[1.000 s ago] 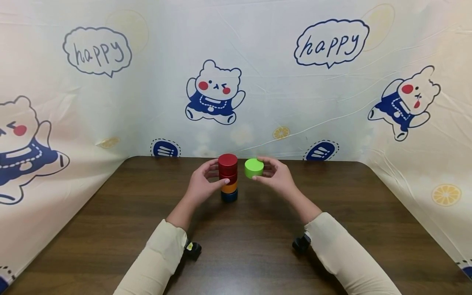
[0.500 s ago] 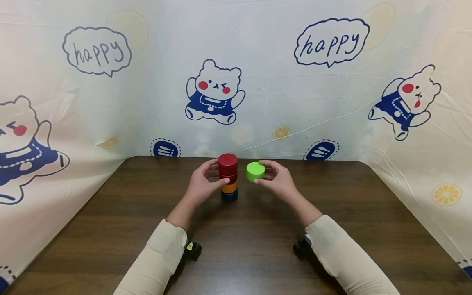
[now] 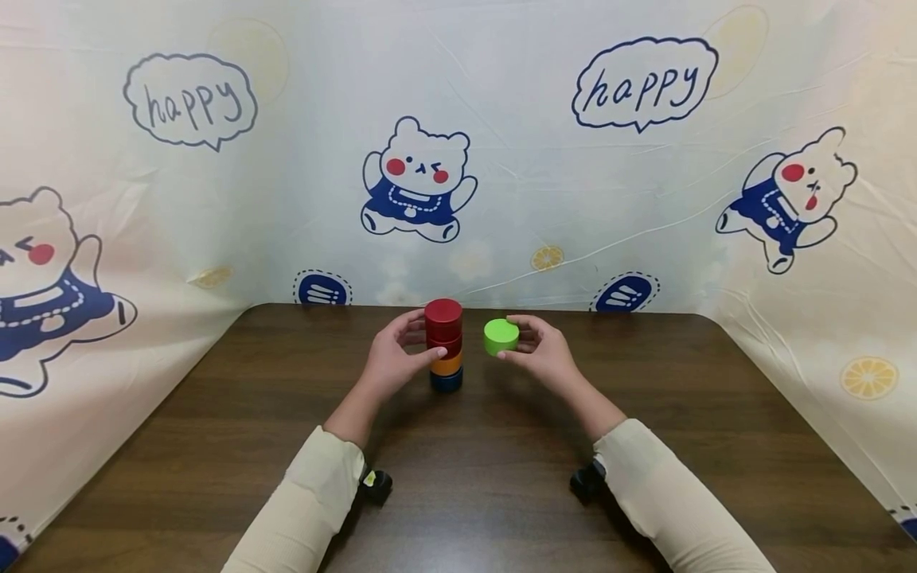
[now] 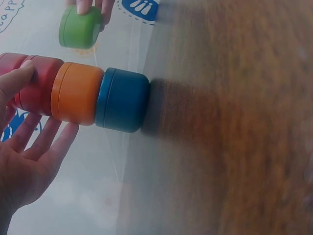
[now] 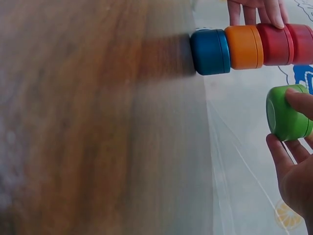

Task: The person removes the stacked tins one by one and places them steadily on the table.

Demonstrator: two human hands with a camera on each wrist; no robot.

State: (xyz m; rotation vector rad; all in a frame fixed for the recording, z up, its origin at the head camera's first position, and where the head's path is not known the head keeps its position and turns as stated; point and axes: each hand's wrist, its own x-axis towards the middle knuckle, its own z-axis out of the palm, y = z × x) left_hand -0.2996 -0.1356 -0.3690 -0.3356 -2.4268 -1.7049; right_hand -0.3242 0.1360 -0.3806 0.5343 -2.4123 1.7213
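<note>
Near the back of the table stands a stack of small round lidded jars. At its base is a blue jar (image 3: 446,380), then an orange jar (image 3: 446,364), a lower red jar (image 4: 41,85) and an upper red jar (image 3: 443,320). My left hand (image 3: 392,356) grips the stack from the left, its thumb on the lower red jar and its fingers round the far side. To the right of the stack, my right hand (image 3: 543,350) pinches a green jar (image 3: 501,337) between thumb and fingers. In the right wrist view the green jar is held up off the table, apart from the stack.
The brown wooden table (image 3: 458,493) has a printed cloth (image 3: 516,199) hanging behind it and along both sides. Its back edge lies just behind the stack. A small black device (image 3: 374,485) sits at the left wrist and another black device (image 3: 587,481) at the right.
My right hand has moved the green jar slightly to the right and lower, widening the gap to the stack. The left hand and the stacked jars have stayed in place.
</note>
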